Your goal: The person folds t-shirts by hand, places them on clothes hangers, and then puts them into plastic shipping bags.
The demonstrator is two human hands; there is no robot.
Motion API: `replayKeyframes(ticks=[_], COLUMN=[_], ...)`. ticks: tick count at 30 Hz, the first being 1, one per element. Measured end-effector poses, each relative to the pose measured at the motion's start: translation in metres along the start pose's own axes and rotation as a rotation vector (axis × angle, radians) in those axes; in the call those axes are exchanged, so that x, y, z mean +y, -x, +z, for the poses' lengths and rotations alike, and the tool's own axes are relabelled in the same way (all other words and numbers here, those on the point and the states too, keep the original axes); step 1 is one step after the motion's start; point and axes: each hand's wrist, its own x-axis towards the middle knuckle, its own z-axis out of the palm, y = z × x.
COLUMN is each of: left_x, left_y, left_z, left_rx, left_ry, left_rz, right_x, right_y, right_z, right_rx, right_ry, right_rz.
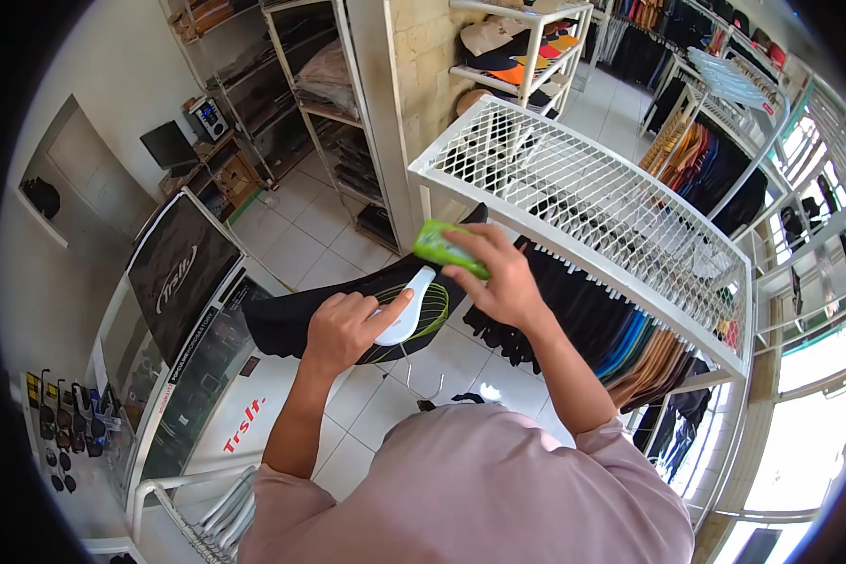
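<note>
My left hand [341,329] is closed at the near edge of a black garment [287,320], its index finger lying along a smooth white piece [402,321] with a narrow tip. What that white piece is I cannot make out. Thin green curved lines [436,310] show on the garment around it. A metal hook [425,381], like that of a hanger, sticks out below. My right hand [500,278] grips a small bright green packet-like object [445,246] over the garment's right part. My right palm and fingers hide part of it.
A white mesh-topped rack [620,221] with hung clothes [630,352] stands close at the right. To the left are a glass counter [193,404] and sunglasses [61,423]. White hangers [226,512] hang at lower left. Caps [512,56] sit on shelves at the back.
</note>
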Motion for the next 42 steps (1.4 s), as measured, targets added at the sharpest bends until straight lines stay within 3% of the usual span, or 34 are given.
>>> replayKeyframes(ticks=[5,7,9,12,16,19,22,23,26,32,37,42], left_x=[0.016,0.019,0.029,0.043,0.064,0.081,0.1,0.097,0.104,0.121,0.105,0.079], left_y=[-0.008,-0.016,-0.02,-0.034,-0.049,-0.063,-0.083,-0.087,-0.101,-0.117,-0.097,-0.058], left_z=[0.002,0.003,0.004,0.007,0.006,0.005,0.009,0.012,0.028,0.029,0.025,0.055], left_rx=[-0.013,-0.012,-0.017,0.003,-0.035,-0.103,-0.085,-0.183,-0.197,-0.202,-0.186,-0.118], left_ry=[-0.012,-0.016,-0.018,0.036,0.125,0.285,0.628,0.698,0.875,0.818,0.78,0.701], left_rz=[0.012,0.013,0.004,0.015,-0.033,-0.155,-0.529,-0.622,-0.707,-0.755,-0.868,-0.929], right_x=[0.099,0.094,0.066,0.02,0.072,0.134,0.143,0.159,0.184,0.216,0.206,0.124], right_y=[0.011,0.005,0.013,0.026,0.05,0.081,0.107,0.117,0.125,0.121,0.12,0.099], right_z=[-0.03,-0.048,-0.06,-0.063,-0.083,-0.125,-0.172,-0.184,-0.198,-0.178,-0.171,-0.129], right_rx=[0.256,0.322,0.331,0.089,0.172,0.4,0.526,0.52,0.513,0.32,0.384,0.535], right_ry=[0.291,0.328,0.212,-0.041,0.128,0.376,0.457,0.537,0.519,0.597,0.766,0.523], right_rz=[0.199,0.209,0.194,0.081,0.184,0.397,0.492,0.408,0.466,0.556,0.451,0.251])
